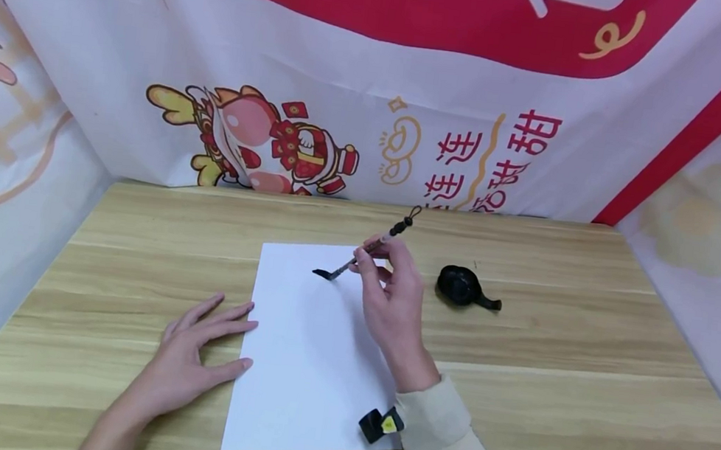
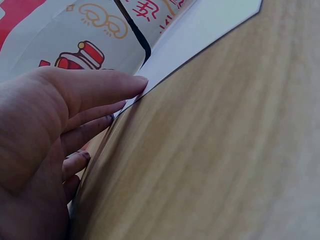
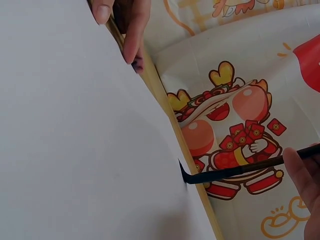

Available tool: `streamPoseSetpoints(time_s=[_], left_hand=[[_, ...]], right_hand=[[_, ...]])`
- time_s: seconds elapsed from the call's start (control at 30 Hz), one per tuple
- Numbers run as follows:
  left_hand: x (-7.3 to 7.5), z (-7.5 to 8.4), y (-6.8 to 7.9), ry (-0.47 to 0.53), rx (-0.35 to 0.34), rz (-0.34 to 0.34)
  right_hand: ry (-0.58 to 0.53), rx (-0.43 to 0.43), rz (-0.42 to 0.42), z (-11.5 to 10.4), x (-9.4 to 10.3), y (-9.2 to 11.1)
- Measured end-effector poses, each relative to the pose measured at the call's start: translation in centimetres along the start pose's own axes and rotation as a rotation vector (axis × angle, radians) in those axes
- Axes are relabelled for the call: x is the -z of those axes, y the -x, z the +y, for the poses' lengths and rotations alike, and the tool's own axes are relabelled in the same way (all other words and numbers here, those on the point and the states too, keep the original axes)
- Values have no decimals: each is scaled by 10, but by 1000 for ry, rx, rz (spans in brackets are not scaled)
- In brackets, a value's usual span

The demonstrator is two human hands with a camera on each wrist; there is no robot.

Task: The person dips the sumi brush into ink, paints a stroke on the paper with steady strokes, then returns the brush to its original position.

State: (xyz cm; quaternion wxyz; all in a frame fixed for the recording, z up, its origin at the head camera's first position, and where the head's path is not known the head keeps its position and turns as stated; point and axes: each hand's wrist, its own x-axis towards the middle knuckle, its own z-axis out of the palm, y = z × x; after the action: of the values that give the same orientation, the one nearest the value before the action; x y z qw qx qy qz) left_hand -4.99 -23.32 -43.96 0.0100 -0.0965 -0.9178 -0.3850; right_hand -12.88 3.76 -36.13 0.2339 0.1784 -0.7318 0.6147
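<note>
My right hand (image 1: 392, 295) pinches a dark calligraphy brush (image 1: 367, 252) near the middle of its handle, tilted with its looped end up to the right. The black inky bristles (image 3: 186, 174) are bent sideways against the upper part of a white paper sheet (image 1: 289, 380). No ink mark shows apart from the bristles themselves. At the sheet's left edge lies my left hand (image 1: 185, 361), fingers spread and fairly straight, with thumb and fingertips right at the paper's border. Dark stains show on some of its fingertips in the left wrist view.
A small black ink dish (image 1: 459, 286) with a short handle stands right of the paper. Near the right sleeve, a black object with a yellow mark (image 1: 381, 425) overlaps the sheet's lower right. Printed cloth (image 1: 353, 53) hangs behind the wooden table (image 1: 546, 409) and at both sides.
</note>
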Motion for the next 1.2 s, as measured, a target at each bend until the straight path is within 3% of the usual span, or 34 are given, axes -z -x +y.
streamPoseSetpoints(time_s=[0.27,0.77,1.2], left_hand=[[0,0,0,0,2,-2],[0,-1,-1,-1,15,-3],[0,1,-1,-4,12,3]], right_hand=[[26,7,-2,-6,0,1],[-24,15,-3,-7,-1,1],[32,1,-19,-13,0,1]])
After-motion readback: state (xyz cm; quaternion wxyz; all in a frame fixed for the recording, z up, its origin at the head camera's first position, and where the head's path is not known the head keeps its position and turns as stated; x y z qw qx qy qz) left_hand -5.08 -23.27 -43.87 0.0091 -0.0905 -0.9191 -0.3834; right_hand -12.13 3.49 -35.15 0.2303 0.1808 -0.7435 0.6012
